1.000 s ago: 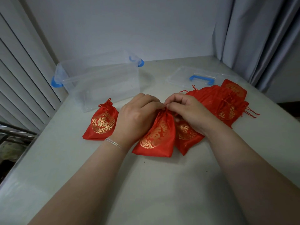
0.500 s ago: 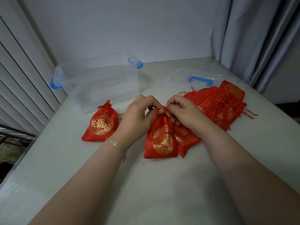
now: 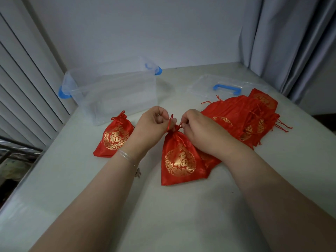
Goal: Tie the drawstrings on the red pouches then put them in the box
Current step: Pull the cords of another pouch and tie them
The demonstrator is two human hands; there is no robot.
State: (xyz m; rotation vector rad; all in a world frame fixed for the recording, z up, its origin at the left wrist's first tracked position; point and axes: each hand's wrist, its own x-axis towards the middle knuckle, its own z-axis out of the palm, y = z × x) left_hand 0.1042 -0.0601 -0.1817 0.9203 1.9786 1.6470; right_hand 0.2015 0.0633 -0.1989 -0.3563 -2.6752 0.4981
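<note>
Each red pouch carries a round gold emblem with a Chinese character at its centre (it reads as 福 on the pouch to your left; elsewhere it is too blurred to tell). The pouch you are working on (image 3: 180, 157) lies on the white table (image 3: 172, 215) in front of you, its neck gathered tight. Your left hand (image 3: 151, 124) pinches a loop of its red drawstring (image 3: 170, 121), and your right hand (image 3: 197, 128) pinches the cord at the neck, fingers curled. A tied pouch (image 3: 114, 138) sits just beside your left wrist, in front of the clear box (image 3: 116, 95) with blue latches. A pile of flat pouches (image 3: 243, 117) lies to your right, overlapping the clear lid (image 3: 216, 86) with its blue handle.
</note>
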